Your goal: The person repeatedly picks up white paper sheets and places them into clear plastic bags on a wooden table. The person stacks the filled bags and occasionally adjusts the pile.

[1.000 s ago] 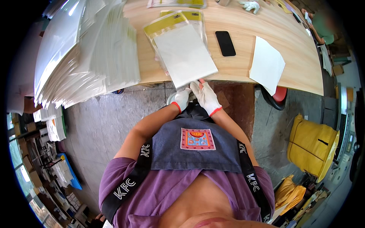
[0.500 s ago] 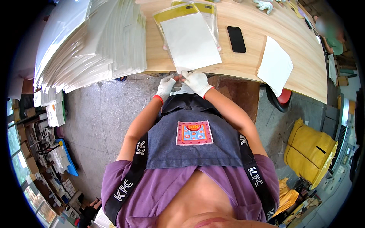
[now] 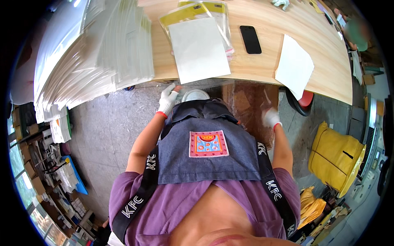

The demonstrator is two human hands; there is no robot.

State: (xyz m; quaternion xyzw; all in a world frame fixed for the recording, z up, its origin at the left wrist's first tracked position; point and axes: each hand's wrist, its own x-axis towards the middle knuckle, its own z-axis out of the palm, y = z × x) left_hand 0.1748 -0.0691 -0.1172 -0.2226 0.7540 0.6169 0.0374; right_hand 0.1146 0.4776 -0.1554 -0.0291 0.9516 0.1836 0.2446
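My left hand, in a white glove with a red cuff and a bare fingertip showing, is just off the table's front edge. Its fingers are stretched out, and I see nothing in them. A white sheet lies nearby, its lower corner slightly past the edge. Under the sheet are clear plastic bags with a yellow-green band. My right hand, gloved the same way, hangs over a brown cardboard box below the table. Motion smears its fingers. A faint transparent streak shows above it; what it is I cannot make out.
Tall stacks of film-wrapped sheets fill the table's left side. A black phone and a fanned pile of white sheets lie to the right. A yellow bundle is on the floor. Another person is at the far right.
My hands were together at the table edge. My right hand has swung right and down over the box; my left has moved slightly left. The white sheet is turned a little.
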